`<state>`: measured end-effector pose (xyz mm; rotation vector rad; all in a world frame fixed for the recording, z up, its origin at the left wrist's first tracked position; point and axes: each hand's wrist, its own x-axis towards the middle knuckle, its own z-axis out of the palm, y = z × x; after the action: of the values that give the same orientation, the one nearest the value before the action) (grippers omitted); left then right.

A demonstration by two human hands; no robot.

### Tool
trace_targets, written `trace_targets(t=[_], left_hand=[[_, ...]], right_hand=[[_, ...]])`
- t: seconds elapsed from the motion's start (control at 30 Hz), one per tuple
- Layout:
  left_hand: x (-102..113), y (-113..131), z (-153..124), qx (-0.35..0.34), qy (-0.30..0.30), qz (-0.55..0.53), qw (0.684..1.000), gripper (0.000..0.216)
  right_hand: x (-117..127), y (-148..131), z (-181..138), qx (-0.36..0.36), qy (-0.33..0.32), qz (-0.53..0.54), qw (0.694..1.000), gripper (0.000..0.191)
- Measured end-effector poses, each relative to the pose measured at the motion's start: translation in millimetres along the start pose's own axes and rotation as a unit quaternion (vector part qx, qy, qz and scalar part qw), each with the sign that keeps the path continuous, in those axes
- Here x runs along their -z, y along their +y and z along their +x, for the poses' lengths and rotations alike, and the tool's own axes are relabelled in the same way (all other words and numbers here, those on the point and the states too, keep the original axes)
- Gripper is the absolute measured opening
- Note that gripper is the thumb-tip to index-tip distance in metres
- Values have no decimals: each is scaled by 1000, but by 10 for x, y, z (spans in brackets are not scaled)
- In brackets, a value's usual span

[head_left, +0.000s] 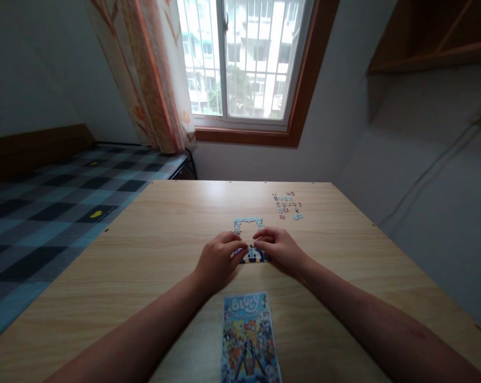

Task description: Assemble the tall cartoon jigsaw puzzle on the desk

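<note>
Wooden desk (164, 223) | puzzle (248, 221) long axis pointing away | left hand (218, 259), right hand (279, 248) fingertips on near end | grip: cannot tell

Blue-edged puzzle (248, 234); pale woodgrain table (164, 255); blue-black checked bedcover (44, 213); orange-patterned curtain (152, 80).

Picture card (250, 338), near side of the part-built puzzle (253, 258): big title at top, probably "BLUEY". The smaller line under it is too blurred. Nothing else legible.
</note>
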<state>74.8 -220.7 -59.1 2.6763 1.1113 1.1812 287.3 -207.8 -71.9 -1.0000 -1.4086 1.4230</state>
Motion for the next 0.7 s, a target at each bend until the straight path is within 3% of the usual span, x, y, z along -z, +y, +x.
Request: trace_targets(t=[0.2,0.33,0.53,0.7], left_hand=[[-3,6,14,26,-1,10,1000,13],[8,0,17,46,-8,29,998,14],[16,2,24,69,-62,34,995,12],[-11,-15,14,75,-91,48,992,15]], right_hand=[[2,-1,16,21,17,-29,999,29],[42,-6,11,52,25,-107,993,22],[39,-28,0,136,36,-290,947,7],[0,-61,-3,158,38,-361,918,7]])
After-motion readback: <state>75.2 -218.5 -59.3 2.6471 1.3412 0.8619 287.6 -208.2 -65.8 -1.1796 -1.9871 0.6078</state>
